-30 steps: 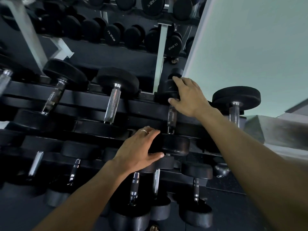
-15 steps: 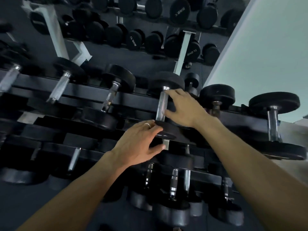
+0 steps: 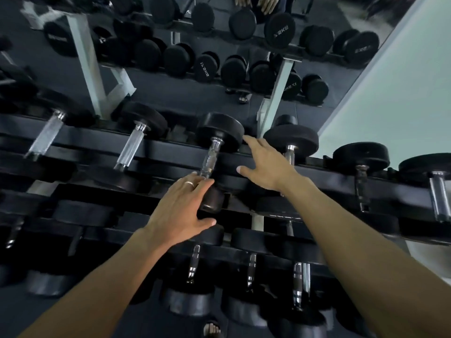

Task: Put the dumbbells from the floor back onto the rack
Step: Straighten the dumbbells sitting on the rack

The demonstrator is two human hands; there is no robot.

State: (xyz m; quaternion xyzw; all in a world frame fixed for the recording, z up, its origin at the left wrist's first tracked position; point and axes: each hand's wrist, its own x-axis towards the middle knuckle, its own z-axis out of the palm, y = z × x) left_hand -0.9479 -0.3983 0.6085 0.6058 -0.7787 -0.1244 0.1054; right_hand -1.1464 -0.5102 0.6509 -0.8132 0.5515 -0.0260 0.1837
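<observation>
A black dumbbell (image 3: 211, 156) with a chrome handle lies across the upper tier of the black rack (image 3: 329, 178), its far head toward the mirror. My left hand (image 3: 181, 206) rests with spread fingers on the dumbbell's near head, not wrapped around it. To the right of the handle, my right hand (image 3: 264, 164) hovers flat over the rail, fingers apart and holding nothing, its fingertips close to the far head.
Other dumbbells fill the upper tier on both sides, such as one (image 3: 290, 143) just right of my right hand. A lower tier (image 3: 249, 267) holds several more. A mirror (image 3: 219, 57) behind reflects the racks. A pale wall (image 3: 402, 93) stands at the right.
My right hand has come off the dumbbell's handle and opened to the right of it. My left hand stays on the near head. The view has shifted rightward and up.
</observation>
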